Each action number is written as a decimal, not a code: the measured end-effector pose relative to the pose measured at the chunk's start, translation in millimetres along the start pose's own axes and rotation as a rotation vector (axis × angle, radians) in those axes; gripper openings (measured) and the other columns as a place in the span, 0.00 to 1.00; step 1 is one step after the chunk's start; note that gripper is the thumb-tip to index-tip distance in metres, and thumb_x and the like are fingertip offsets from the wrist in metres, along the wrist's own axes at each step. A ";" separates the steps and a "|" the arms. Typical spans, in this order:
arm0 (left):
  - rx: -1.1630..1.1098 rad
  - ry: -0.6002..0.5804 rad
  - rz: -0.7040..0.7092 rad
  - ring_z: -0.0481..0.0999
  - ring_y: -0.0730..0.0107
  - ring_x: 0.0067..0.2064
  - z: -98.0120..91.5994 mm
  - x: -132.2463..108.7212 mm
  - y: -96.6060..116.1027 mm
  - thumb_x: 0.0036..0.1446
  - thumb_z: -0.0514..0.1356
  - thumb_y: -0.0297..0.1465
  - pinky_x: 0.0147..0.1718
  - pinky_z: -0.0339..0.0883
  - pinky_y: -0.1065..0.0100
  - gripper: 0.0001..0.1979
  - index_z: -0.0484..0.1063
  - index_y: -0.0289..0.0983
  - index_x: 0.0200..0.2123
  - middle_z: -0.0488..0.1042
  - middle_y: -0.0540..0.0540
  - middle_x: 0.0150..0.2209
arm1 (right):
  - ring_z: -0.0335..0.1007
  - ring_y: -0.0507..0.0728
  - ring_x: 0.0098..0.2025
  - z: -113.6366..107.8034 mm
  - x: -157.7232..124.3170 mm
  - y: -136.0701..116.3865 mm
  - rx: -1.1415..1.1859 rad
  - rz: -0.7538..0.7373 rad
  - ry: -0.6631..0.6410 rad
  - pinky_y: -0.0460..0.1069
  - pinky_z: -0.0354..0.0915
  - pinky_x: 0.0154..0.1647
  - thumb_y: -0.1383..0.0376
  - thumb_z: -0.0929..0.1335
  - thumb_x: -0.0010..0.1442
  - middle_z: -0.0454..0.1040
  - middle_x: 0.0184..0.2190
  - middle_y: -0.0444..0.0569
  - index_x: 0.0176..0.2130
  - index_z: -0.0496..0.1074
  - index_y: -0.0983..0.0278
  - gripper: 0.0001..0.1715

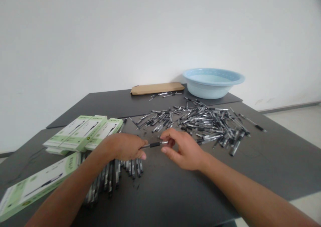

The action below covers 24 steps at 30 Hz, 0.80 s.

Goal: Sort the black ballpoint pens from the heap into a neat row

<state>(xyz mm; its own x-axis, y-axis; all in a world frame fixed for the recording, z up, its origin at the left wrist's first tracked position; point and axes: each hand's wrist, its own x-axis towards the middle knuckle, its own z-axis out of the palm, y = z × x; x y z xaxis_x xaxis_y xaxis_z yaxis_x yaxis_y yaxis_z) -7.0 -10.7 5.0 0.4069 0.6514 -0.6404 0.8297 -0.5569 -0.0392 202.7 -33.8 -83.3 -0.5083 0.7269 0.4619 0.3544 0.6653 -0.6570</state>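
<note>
My left hand [124, 146] is closed around one end of a black and clear pen [154, 144] above the dark table [175, 193]. My right hand [182, 150] pinches the pen's other end between thumb and fingertips. Under my left hand lies a row of pens [120, 173] side by side. A large loose pile of pens [200, 123] spreads just beyond my hands.
Green and white pen boxes [85, 131] are stacked at the left, and another box [35, 187] lies nearer at the left edge. A light blue basin [213, 83] and a brown envelope [156, 88] sit at the table's far side by the white wall.
</note>
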 end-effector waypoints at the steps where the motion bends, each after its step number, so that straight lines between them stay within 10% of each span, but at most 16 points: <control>1: 0.001 0.000 0.000 0.79 0.49 0.47 -0.2 -0.3 0.3 0.65 0.55 0.36 0.41 0.70 0.61 0.21 0.70 0.36 0.58 0.80 0.35 0.49 | 0.72 0.54 0.33 0.4 0.1 -0.4 -0.013 0.001 0.001 0.46 0.62 0.34 0.65 0.67 0.61 0.74 0.33 0.46 0.43 0.66 0.62 0.09; 24: -0.001 -0.004 0.003 0.80 0.52 0.44 0.1 -0.9 1.1 0.64 0.55 0.37 0.39 0.70 0.62 0.18 0.74 0.37 0.53 0.82 0.38 0.44 | 0.67 0.53 0.34 -0.3 2.5 -0.9 -0.090 -0.058 -0.033 0.46 0.58 0.36 0.62 0.61 0.70 0.70 0.31 0.45 0.36 0.67 0.62 0.11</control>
<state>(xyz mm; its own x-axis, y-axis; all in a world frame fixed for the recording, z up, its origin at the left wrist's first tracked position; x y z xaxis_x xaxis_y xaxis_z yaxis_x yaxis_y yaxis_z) -6.5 -12.0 5.5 0.4076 0.6480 -0.6434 0.8290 -0.5580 -0.0368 201.3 -32.5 -81.3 -0.5545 0.6821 0.4768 0.3920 0.7195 -0.5733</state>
